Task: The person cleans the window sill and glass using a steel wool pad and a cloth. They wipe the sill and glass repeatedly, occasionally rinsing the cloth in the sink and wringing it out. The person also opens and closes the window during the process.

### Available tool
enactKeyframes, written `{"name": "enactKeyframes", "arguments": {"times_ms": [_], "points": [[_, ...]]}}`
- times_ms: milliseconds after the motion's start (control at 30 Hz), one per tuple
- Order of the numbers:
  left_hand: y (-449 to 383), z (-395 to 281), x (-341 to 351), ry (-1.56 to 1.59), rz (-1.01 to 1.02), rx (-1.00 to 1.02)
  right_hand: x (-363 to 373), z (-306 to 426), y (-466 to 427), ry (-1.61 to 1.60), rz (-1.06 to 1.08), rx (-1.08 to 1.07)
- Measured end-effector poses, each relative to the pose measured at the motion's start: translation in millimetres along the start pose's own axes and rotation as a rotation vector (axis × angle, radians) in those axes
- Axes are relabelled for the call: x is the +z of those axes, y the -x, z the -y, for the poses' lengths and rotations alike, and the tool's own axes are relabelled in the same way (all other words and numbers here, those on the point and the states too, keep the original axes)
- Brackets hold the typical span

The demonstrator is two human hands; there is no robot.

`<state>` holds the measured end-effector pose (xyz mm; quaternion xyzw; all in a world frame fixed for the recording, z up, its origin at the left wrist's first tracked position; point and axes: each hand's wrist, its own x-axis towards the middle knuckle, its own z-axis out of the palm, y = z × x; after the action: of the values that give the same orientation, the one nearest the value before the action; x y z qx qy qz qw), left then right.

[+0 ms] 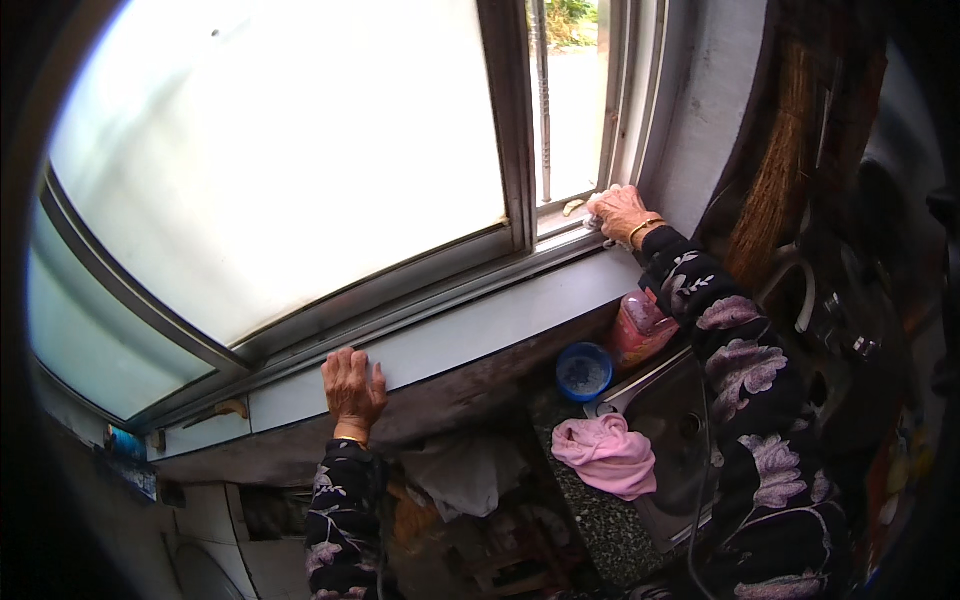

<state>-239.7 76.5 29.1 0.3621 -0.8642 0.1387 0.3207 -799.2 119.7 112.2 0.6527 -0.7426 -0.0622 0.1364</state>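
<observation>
My right hand (621, 214) is closed around a crumpled greyish cloth (594, 223), mostly hidden under the fingers. It presses at the right end of the metal sliding-window track (559, 241), by the narrow open gap. A small pale scrap (573, 207) lies just left of that hand. My left hand (352, 390) rests flat on the white tiled windowsill (480, 330), its fingers reaching to the track and its thumb apart. A frosted window pane (322, 165) in a metal frame stands above the sill.
A blue bowl (585, 371) and a pink plastic container (642, 328) stand below the sill. A pink cloth (606, 456) lies at the edge of a metal sink (667, 427). Rightward hangs a straw broom (772, 172). On the sill's left lies a curved-handled tool (225, 409).
</observation>
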Motion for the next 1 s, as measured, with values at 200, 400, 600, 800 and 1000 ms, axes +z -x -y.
{"name": "enactKeyframes", "arguments": {"times_ms": [200, 400, 600, 800, 1000], "points": [[-3, -2, -2, 0.003, 0.013, 0.014, 6, 12, 3, 0.059, 0.007, 0.046], [-1, 3, 3, -0.017, 0.059, 0.000, -1, 31, 4, -0.414, -0.280, 0.011], [1, 5, 5, -0.044, 0.055, -0.001, -54, 57, 43, -0.670, -0.364, -0.082], [0, 2, 2, -0.038, 0.036, 0.022, -100, 65, 132, -1.075, -0.113, -0.249], [1, 4, 4, -0.042, 0.039, 0.020, -73, 72, 254, -1.392, 0.070, -0.537]]}}
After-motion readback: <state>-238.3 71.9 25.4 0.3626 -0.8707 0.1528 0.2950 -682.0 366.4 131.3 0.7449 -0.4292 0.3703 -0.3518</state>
